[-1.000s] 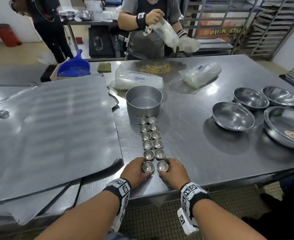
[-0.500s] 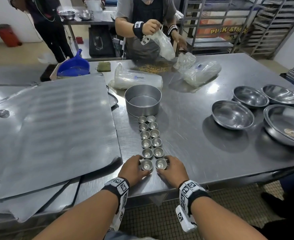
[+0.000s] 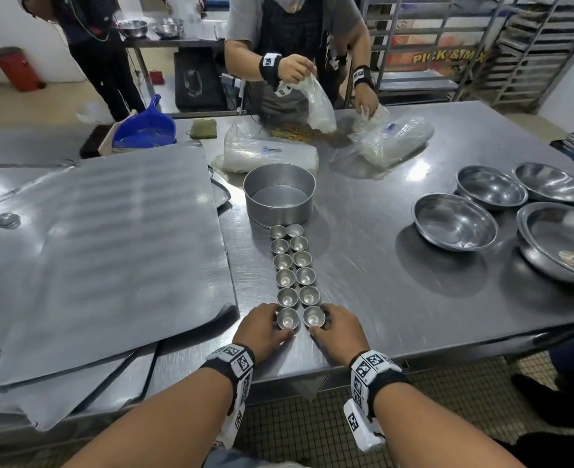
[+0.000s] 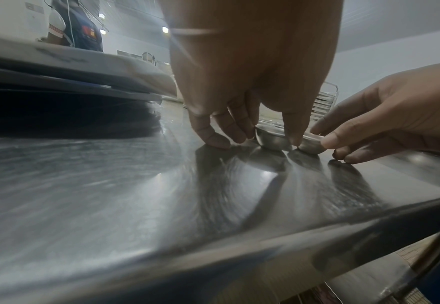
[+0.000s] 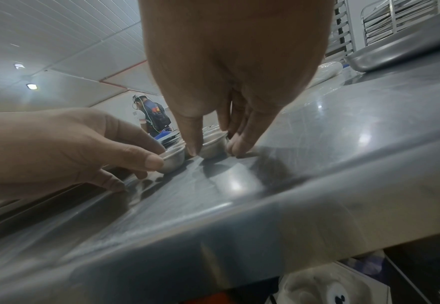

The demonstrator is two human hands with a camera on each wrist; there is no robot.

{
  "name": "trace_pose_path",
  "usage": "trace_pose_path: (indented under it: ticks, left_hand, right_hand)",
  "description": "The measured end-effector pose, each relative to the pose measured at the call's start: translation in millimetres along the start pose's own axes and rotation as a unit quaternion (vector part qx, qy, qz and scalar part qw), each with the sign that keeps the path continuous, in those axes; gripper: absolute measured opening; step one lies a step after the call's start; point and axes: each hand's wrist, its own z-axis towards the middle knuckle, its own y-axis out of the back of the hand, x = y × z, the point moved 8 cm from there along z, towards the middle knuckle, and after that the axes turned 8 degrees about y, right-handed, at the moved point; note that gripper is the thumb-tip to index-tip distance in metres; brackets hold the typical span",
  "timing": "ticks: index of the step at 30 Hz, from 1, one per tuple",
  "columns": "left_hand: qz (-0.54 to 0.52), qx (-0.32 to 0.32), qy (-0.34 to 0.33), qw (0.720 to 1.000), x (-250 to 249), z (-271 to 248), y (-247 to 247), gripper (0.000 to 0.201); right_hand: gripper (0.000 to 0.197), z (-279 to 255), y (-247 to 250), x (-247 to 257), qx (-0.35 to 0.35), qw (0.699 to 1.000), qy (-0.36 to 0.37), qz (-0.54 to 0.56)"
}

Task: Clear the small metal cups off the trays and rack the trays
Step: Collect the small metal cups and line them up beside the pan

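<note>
Several small metal cups stand in two straight rows on the steel table, running from a round cake pan toward me. My left hand pinches the nearest cup of the left row between thumb and fingers. The nearest cup of the right row is pinched the same way by my right hand. Both cups sit on the table in the left wrist view and the right wrist view. Large flat trays lie stacked at the left.
Steel mixing bowls sit at the right. A person across the table handles plastic bags. A blue dustpan lies at the back left. Tray racks stand behind. The table edge runs just under my wrists.
My hands and the cup rows stay in nearly the same place. The person across the table has lowered one hand onto the plastic bags.
</note>
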Motion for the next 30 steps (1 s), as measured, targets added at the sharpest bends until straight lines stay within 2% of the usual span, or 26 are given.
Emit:
trace_pose_path:
  ticks: [20, 23, 25, 30]
  left_hand:
    - [-0.003, 0.012, -0.011, 1.000, -7, -1, 0, 0.043]
    - [0.006, 0.011, -0.010, 1.000, -8, -3, 5, 0.055]
    - [0.011, 0.003, -0.006, 1.000, -9, -3, 13, 0.063]
    - [0.015, -0.029, -0.007, 0.999, -8, -5, 50, 0.058]
  right_hand:
    - [0.039, 0, -1, 0, 0.015, 1.000, -0.005, 0.008]
    - [0.045, -2, 6, -3, -0.016, 0.999, -0.020, 0.019]
    - [0.040, 1, 17, 2, -0.044, 0.999, -0.017, 0.003]
    - [0.029, 34, 43, 48, -0.100, 0.994, 0.032, -0.010]
